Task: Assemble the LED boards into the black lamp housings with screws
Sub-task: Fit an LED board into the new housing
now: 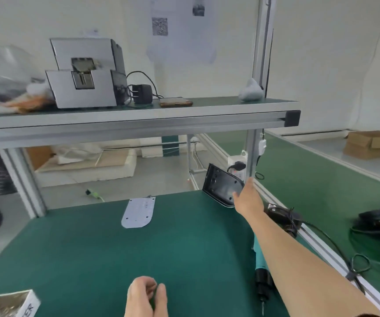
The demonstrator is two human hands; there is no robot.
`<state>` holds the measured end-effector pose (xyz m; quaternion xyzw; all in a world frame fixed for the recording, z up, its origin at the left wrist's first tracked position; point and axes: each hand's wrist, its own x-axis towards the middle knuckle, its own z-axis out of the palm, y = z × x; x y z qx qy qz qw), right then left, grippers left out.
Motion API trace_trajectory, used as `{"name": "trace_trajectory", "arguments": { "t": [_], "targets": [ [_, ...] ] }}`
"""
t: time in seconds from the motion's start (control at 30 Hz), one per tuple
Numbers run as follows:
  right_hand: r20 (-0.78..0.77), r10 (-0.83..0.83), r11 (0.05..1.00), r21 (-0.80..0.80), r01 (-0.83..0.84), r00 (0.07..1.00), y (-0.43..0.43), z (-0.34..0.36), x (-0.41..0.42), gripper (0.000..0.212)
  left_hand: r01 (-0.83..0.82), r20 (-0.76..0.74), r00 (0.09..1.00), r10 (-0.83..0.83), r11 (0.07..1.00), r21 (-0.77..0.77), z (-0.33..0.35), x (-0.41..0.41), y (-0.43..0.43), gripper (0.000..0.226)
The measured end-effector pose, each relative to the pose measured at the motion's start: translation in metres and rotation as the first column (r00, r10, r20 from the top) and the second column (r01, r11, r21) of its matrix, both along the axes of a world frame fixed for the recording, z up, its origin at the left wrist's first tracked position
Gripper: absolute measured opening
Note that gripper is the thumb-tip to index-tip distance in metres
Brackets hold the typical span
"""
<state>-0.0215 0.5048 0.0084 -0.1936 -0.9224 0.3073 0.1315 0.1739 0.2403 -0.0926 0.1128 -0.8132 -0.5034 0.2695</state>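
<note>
Up at the far right corner of the tabletop (92, 248), the black lamp housing (221, 185) stands tilted on one edge, its hollow inner side facing the camera. The right grip (249, 197) holds it by the right-hand rim, thumb on the inner face and fingers out of sight behind, the arm stretched long across the right side. Well apart from it, near the middle of the far edge, the white LED board (139, 212) lies flat on the green mat. The left grip (146, 298) hovers by the near edge, around its middle, fingers curled in against the thumb; whether they pinch anything I cannot tell. An electric screwdriver (262, 280) lies along the right side, partly under the outstretched forearm, bit pointing toward the near edge. A tray of screws (3, 303) sits at the near left corner. A black power box (282, 216) with cables rests at the right edge. On the shelf (138, 115) above stand a grey machine (83, 74), a black adapter (142, 93) and a phone (176, 103).
</note>
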Motion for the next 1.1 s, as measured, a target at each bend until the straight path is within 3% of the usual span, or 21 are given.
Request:
{"name": "trace_trajectory", "arguments": {
  "t": [0.1,0.3,0.47,0.63,0.77,0.97,1.1],
  "targets": [
    [0.029,-0.003,0.999,0.036,0.002,1.000,0.001,-0.007,-0.010,0.068,0.004,-0.017,1.000,-0.004,1.000,-0.007,0.008,0.010,0.004,0.030],
    [-0.023,-0.046,0.997,-0.061,0.045,0.999,0.003,-0.007,-0.006,0.043,0.022,0.044,0.999,-0.023,1.000,0.019,0.018,0.017,0.006,0.021],
    [-0.034,0.010,0.956,-0.291,-0.019,0.999,-0.020,-0.003,0.023,0.026,0.026,0.087,0.996,-0.029,0.999,0.026,0.021,0.021,0.004,0.020],
    [0.005,0.106,0.841,-0.534,-0.087,0.994,-0.060,-0.014,0.077,0.039,0.064,0.108,0.992,-0.065,0.998,0.012,0.027,0.026,0.004,0.014],
    [0.059,0.194,0.768,-0.630,-0.115,0.979,-0.092,-0.027,0.126,0.041,0.072,0.122,0.990,-0.078,0.996,0.051,0.036,0.032,0.004,0.011],
    [0.030,0.263,0.859,-0.462,-0.220,0.964,-0.110,-0.045,0.168,0.041,-0.016,0.112,0.994,-0.002,0.987,0.162,0.040,0.040,0.004,0.012],
    [-0.033,0.247,0.914,-0.325,-0.244,0.968,-0.111,-0.051,0.173,0.024,-0.068,0.086,0.995,0.051,0.975,0.213,0.042,0.042,0.004,0.025]
  ]
}}
